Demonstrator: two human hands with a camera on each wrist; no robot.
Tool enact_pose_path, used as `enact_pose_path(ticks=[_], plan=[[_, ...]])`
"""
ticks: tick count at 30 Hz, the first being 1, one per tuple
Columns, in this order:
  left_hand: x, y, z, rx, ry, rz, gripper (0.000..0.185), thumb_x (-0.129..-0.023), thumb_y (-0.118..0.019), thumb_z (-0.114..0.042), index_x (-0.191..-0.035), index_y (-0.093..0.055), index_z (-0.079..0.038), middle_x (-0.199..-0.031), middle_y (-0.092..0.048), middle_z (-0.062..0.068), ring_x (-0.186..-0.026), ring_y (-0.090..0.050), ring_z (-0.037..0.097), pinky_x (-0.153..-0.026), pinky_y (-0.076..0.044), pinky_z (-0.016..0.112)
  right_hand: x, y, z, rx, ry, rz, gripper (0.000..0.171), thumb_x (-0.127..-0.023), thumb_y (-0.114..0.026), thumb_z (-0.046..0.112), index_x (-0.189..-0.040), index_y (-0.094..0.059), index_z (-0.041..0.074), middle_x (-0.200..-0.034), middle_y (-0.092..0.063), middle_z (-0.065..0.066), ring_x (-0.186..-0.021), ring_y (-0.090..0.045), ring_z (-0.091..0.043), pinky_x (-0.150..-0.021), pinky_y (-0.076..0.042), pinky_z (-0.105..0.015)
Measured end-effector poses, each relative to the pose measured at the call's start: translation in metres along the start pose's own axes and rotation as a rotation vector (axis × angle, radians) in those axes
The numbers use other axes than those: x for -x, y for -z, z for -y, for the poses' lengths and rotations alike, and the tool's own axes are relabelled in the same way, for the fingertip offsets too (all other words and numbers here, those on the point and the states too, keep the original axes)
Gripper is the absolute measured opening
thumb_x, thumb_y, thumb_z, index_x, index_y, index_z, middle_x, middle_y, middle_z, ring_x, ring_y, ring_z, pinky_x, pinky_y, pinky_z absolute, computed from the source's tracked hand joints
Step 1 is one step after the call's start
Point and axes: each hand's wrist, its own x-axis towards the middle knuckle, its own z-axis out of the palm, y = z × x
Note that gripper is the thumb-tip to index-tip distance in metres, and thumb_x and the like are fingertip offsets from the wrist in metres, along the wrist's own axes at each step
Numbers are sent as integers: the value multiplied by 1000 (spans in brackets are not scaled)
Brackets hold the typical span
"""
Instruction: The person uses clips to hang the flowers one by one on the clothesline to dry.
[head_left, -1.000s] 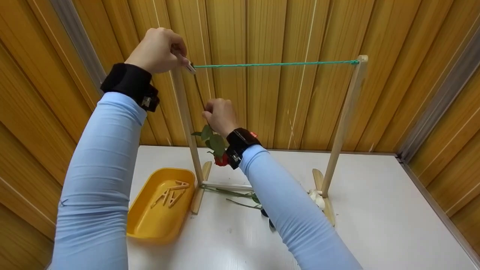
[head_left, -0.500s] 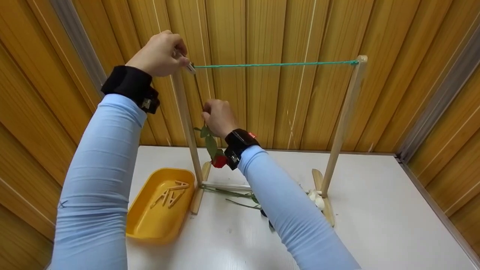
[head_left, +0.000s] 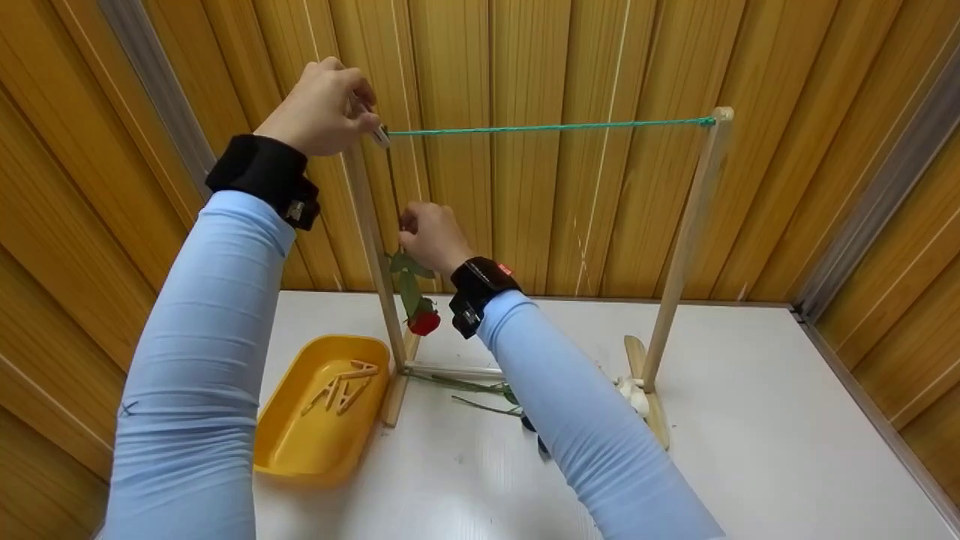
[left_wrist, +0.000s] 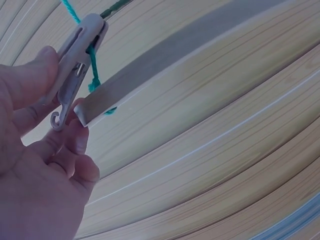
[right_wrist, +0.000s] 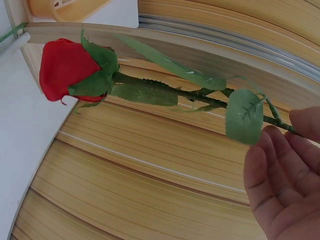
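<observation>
Lower left of the head view, yellow tray (head_left: 289, 442) with wooden pegs (head_left: 341, 386) on the white tabletop (head_left: 750, 450). Upper left, left hand (head_left: 322, 105) fingers pinching a clothespin (head_left: 381, 135) at the green string (head_left: 547, 127) by the wooden post (head_left: 373, 247). Centre, right hand (head_left: 429, 236) fingers gripping the rose (head_left: 423, 321) stem, bloom hanging down beside the post. Right, second post (head_left: 686, 240).

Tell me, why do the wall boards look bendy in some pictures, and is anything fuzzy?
Both wrist views bow the yellow wooden wall boards into curves, which is lens distortion; the head view keeps them nearly straight. In the left wrist view the left hand is blurry and dim, while the pale plastic clothespin is sharp. In the right wrist view the red rose bud is crisp and the right hand soft.
</observation>
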Motion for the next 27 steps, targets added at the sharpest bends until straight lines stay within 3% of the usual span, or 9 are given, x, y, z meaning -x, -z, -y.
enact_pose_path(ticks=[10, 18, 27], plan=[[1, -4, -3, -2, 34, 16, 47, -105, -60, -20, -144, -51, 5, -142, -45, 27, -137, -34, 43, -112, -32, 53, 10, 15, 5, -4, 29, 90, 26, -104, -61, 10, -127, -62, -2, -121, -67, -17, -106, -66, -28, -89, -58, -30], [7, -10, -11, -30, 47, -4, 59, -105, -60, -21, -157, -38, -5, -153, -39, 26, -140, -34, 43, -114, -33, 54, 18, 35, 7, 13, 99, 91, 24, -105, -60, 11, -126, -65, 0, -119, -68, -16, -106, -65, -26, -90, -57, -30], [33, -24, -23, -23, 32, -172, 58, -103, -64, -22, -155, -42, -8, -153, -36, 24, -142, -32, 41, -116, -30, 55, 41, 62, -15, 56, 242, -1, 22, -103, -61, 9, -120, -68, -3, -116, -70, -18, -105, -66, -30, -94, -55, -37]])
